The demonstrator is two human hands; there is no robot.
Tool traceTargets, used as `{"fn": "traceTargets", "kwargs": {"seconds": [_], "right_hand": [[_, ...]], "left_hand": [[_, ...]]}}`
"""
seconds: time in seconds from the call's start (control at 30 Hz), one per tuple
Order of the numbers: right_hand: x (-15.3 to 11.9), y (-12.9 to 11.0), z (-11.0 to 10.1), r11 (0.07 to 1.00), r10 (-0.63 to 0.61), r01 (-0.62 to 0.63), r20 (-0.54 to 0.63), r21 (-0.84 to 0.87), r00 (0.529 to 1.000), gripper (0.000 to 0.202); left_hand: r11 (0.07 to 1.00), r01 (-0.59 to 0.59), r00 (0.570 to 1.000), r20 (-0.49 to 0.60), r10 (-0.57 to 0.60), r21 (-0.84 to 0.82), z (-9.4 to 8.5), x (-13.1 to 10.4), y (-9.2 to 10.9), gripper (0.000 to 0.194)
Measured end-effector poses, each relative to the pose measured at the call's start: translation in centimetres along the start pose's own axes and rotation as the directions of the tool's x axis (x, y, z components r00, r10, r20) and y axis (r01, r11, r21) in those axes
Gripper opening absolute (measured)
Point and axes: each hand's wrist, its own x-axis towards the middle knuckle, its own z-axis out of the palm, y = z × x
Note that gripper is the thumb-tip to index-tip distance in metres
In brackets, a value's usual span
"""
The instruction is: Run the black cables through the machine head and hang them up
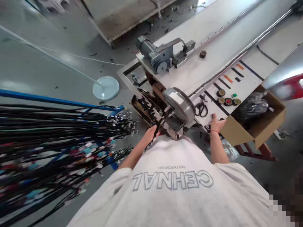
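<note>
The left hand (pixel 149 135) pinches a black cable (pixel 157 127); its long axis slants across the fingertips, upper end pointing ahead and rightward, toward the grey wheel (pixel 181 105). The right hand (pixel 219 125), digits spread, is at the table edge, behind the scissors (pixel 202 109).

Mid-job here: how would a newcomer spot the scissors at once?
On the long white worktable, find the big grey wheel at its near end. Between that wheel and the tape rolls, just beyond the right hand, lie the scissors, set apart by their two black handle loops.
</note>
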Motion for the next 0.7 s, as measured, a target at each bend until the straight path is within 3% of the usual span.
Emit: {"fn": "traceTargets", "kwargs": {"seconds": [0.2, 0.3, 0.43, 0.5, 0.57, 0.6, 0.63, 0.7], "right_hand": [[0.0, -0.1, 0.1, 1.000, 0.002, -0.001, 0.040, -0.006, 0.999, 0.086], [0.1, -0.5, -0.5, 1.000, -0.028, 0.028, 0.037, -0.007, 0.999, 0.084], [0.5, -3.4, -2.2, 0.969, -0.245, 0.246, -0.042, 0.024, 0.969, 0.070], [0.5, -6.5, -2.9, 0.921, -0.371, 0.364, 0.031, 0.137, 0.928, 0.061], [-0.1, -10.6, -2.9, 0.859, -0.494, 0.432, 0.225, 0.274, 0.840, 0.051], [-0.6, -12.9, -2.6, 0.828, -0.552, 0.452, 0.345, 0.331, 0.759, 0.048], [-1.2, -15.3, -2.0, 0.800, -0.599, 0.467, 0.455, 0.377, 0.659, 0.045], [-2.8, -20.1, -0.4, 0.752, -0.652, 0.485, 0.608, 0.446, 0.453, 0.042]], "left_hand": [[0.965, -0.058, 0.998, -0.017, 0.065, 0.256, 0.7, 3.0, 2.8, 0.062], [0.980, -0.070, 0.997, 0.026, 0.066, 0.187, 0.7, 4.1, 3.3, 0.056], [0.990, 0.142, 0.978, 0.155, -0.137, -0.018, 0.6, 5.3, 3.0, 0.041], [0.961, 0.276, 0.914, 0.314, -0.257, -0.020, 0.5, 5.8, 3.0, 0.036], [0.920, 0.387, 0.817, 0.440, -0.373, 0.063, 0.5, 6.1, 3.5, 0.032], [0.906, 0.408, 0.788, 0.456, -0.414, 0.117, 0.5, 6.3, 4.0, 0.030], [0.904, 0.395, 0.796, 0.430, -0.425, 0.162, 0.6, 6.4, 4.6, 0.026], [0.932, 0.308, 0.879, 0.317, -0.355, 0.190, 0.8, 6.8, 6.2, 0.019]]}}
